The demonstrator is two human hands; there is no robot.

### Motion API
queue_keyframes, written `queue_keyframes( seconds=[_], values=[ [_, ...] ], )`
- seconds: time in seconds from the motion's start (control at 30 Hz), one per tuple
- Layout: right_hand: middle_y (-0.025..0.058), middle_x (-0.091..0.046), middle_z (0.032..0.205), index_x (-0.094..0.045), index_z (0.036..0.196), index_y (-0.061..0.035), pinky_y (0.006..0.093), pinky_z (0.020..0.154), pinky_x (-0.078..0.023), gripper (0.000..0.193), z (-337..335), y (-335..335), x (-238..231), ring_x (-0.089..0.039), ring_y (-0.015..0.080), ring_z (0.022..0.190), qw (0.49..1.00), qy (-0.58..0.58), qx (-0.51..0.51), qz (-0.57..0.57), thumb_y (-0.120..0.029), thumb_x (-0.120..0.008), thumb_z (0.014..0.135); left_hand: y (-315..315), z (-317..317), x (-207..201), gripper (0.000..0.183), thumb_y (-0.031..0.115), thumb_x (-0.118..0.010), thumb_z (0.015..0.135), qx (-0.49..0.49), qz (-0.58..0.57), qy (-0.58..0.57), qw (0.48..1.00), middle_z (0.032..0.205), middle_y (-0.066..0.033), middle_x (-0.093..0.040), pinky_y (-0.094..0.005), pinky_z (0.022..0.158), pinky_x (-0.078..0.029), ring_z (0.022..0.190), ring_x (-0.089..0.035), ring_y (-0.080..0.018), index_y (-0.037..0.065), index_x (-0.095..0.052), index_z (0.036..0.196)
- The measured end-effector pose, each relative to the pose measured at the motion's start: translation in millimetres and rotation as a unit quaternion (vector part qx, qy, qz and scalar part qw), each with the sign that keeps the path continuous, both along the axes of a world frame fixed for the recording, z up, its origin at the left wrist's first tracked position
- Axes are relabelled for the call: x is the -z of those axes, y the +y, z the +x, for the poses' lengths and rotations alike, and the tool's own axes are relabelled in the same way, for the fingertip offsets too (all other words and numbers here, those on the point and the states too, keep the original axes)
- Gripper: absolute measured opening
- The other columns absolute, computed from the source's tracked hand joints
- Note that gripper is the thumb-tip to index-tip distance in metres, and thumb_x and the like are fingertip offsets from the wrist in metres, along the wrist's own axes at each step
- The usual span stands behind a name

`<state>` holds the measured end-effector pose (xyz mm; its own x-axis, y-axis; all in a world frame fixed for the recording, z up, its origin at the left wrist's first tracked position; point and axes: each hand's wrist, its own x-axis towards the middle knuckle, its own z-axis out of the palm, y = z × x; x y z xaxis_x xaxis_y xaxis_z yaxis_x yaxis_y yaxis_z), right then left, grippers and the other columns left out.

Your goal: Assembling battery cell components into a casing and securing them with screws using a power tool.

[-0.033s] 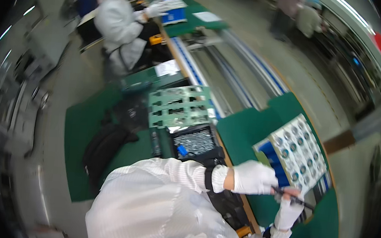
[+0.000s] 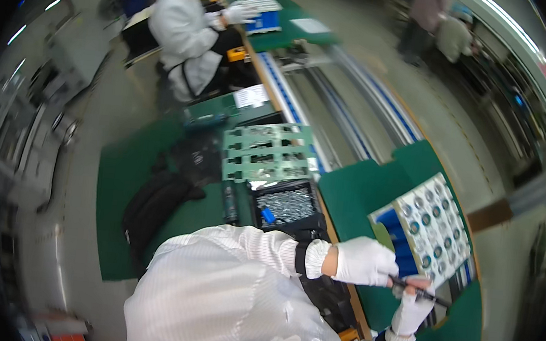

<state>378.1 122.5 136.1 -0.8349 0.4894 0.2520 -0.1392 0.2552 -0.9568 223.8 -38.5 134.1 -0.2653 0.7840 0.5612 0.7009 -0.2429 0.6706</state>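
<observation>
Gripping a slim black rod [image 2: 433,297], the white-gloved left hand [image 2: 364,261] and white-gloved right hand [image 2: 413,313] curl fingers around it; just beyond the fingers stands a boxy blue-and-white block [image 2: 433,229].

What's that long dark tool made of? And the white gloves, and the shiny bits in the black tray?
Long dark tool: perhaps metal or plastic; it looks stiff and straight, but blur hides its finish. White gloves: probably soft cloth, matt, hugging the fingers. Shiny bits: likely metal, with bright silvery glints, though they're tiny.
</observation>
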Motion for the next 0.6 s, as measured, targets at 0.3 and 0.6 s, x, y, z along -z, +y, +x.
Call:
queue_keyframes(
  seconds=[0.3,0.6],
  values=[
    [0.0083,-0.068,0.092,-0.063,0.108,-0.0001,0.0254,0.07,-0.049,0.029,-34,-16,7,-0.063,0.0147,0.078,0.929,-0.182,-0.243,0.212,-0.02,-0.068,0.087,-89,-15,20,0.028,0.027,-0.054,0.094,0.036,-0.277,-0.358,0.891,0.074,-0.0065,-0.066,-0.0279,0.06,-0.05,0.064,-0.063,-0.0142,0.005,-0.07,0.094],
    [0.0148,-0.055,0.105,-0.05,0.118,0.0055,0.0305,0.083,-0.046,0.034,8,132,10,-0.055,0.0213,0.088,0.937,0.039,0.347,-0.003,-0.02,-0.039,0.1,-197,-30,79,0.019,0.032,-0.061,0.085,-0.465,-0.376,0.018,0.801,0.08,-0.0056,-0.063,-0.0399,0.065,-0.052,0.075,-0.065,-0.0264,0.018,-0.069,0.094]
  ],
)
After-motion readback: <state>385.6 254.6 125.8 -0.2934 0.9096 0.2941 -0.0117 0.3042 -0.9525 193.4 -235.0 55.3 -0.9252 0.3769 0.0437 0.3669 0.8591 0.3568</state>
